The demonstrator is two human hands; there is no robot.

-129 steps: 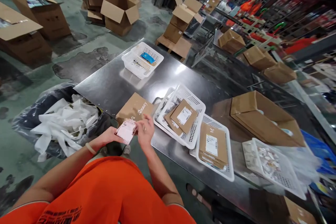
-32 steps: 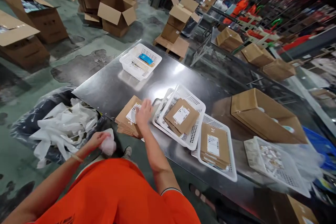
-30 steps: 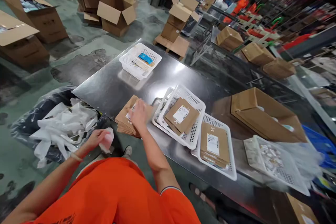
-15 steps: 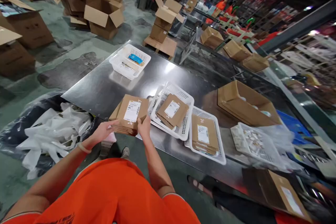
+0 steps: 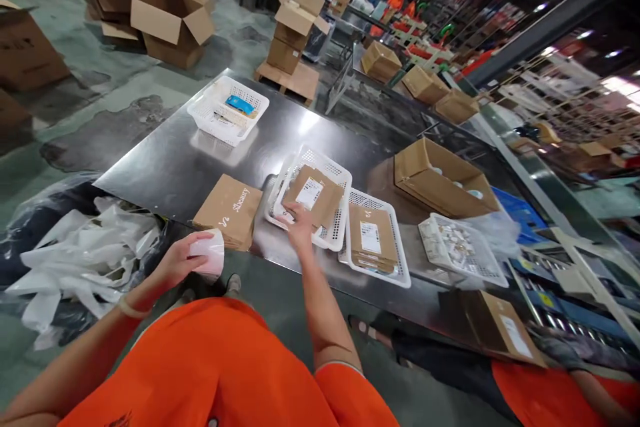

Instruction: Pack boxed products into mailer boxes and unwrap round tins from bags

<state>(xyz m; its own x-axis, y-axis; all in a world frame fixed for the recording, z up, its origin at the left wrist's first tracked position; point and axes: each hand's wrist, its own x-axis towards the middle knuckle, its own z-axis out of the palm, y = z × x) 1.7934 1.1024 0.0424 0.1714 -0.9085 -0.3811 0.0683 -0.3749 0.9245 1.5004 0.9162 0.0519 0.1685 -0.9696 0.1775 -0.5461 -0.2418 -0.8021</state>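
Note:
My left hand [image 5: 183,260] is closed around a roll of white labels [image 5: 213,255] at the table's near edge. Just beyond it lies a stack of flat brown cardboard mailers [image 5: 227,208], the top one printed with white lettering and bearing no label. My right hand [image 5: 300,230], fingers apart, reaches over the near side of a white perforated basket [image 5: 339,177]. Its fingertips are at the near left corner of a labelled mailer [image 5: 325,203], on top of others in that basket. A second basket [image 5: 404,273] alongside also contains labelled mailers [image 5: 383,217].
Another basket [image 5: 200,113] with a blue packet [image 5: 240,104] stands at the table's far left. To the right are an open carton [image 5: 425,177] and a basket of small items [image 5: 457,247]. A bag of white strips [image 5: 90,240] is left; a co-worker's sleeve [image 5: 540,393] shows lower right.
My right hand has moved from the stack to the basket, where a labelled mailer now lies on top. The stack's top mailer is unlabelled. My left hand has drawn back, the roll now plainly visible.

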